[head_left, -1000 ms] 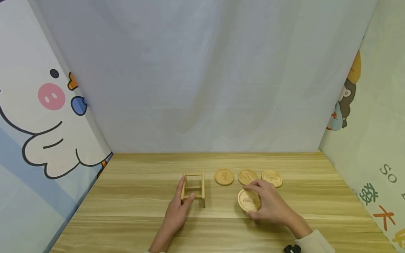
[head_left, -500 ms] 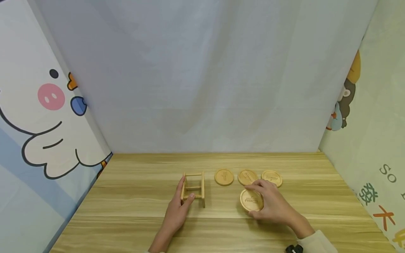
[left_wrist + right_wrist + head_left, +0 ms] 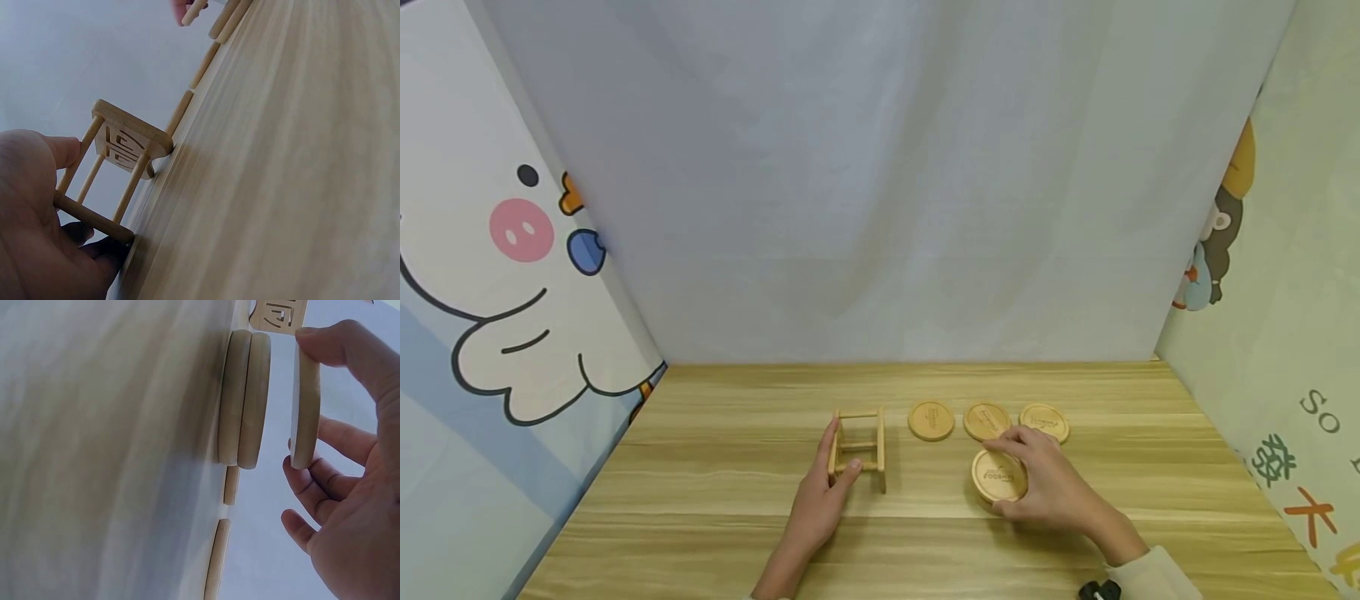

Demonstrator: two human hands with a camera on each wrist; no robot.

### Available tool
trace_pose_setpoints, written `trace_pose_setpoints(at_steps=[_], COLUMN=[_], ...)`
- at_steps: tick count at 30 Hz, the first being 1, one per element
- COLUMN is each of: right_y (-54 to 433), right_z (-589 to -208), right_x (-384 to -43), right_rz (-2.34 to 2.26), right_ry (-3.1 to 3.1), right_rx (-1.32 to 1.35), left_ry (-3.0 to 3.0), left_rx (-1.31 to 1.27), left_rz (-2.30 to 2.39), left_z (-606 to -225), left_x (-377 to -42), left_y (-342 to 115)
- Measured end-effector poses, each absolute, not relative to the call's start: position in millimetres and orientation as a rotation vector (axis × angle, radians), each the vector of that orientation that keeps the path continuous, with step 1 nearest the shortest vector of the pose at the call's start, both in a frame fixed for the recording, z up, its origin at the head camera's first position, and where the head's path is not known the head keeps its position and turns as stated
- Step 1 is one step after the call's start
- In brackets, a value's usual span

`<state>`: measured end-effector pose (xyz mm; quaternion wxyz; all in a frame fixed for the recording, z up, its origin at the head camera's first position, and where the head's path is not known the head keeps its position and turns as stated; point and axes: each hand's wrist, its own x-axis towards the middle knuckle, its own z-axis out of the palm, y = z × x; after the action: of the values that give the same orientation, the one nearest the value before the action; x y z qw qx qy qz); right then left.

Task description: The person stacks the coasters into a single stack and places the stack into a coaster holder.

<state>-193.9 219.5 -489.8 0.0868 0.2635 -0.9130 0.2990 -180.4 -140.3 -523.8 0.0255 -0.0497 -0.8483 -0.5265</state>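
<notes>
My left hand grips a small wooden coaster holder by its left side, thumb against one of its rods. In the left wrist view, the holder's carved side panel faces away from the palm. My right hand pinches a round wooden coaster, engraved on top, between thumb and fingers. The right wrist view has this coaster raised over a stack of two coasters, with a gap between. From the head view, the stack is mostly hidden below it.
Three more coasters lie flat in a row behind: a left one, a middle one and a right one partly behind my right hand. The wooden table ends at a grey curtain. Printed cloths hang on both sides.
My right hand has shifted slightly to the right with the coaster over the stack. My left hand and the coaster holder have stayed put.
</notes>
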Motion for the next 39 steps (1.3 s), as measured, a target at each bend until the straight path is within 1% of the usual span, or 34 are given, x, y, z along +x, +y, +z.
trace_pose_setpoints(at_steps=[12,23,39], right_y=[221.5,221.3,223.4], right_z=[-490.7,-493.2,-494.3], right_x=[-194.3,-195.9,-196.4], right_rz=[0.883,0.872,0.873], right_ry=[-2.758,-2.746,-2.792], right_rx=[0.763,0.822,0.822], left_ry=[-2.632,-2.633,-2.623], left_rx=[-0.149,-0.144,-0.149], left_rz=[-1.623,-1.628,-1.630], left_z=[-524.7,-524.3,-525.2], left_x=[-180.7,-180.6,-181.0], left_y=[-141.0,-141.1,-141.2])
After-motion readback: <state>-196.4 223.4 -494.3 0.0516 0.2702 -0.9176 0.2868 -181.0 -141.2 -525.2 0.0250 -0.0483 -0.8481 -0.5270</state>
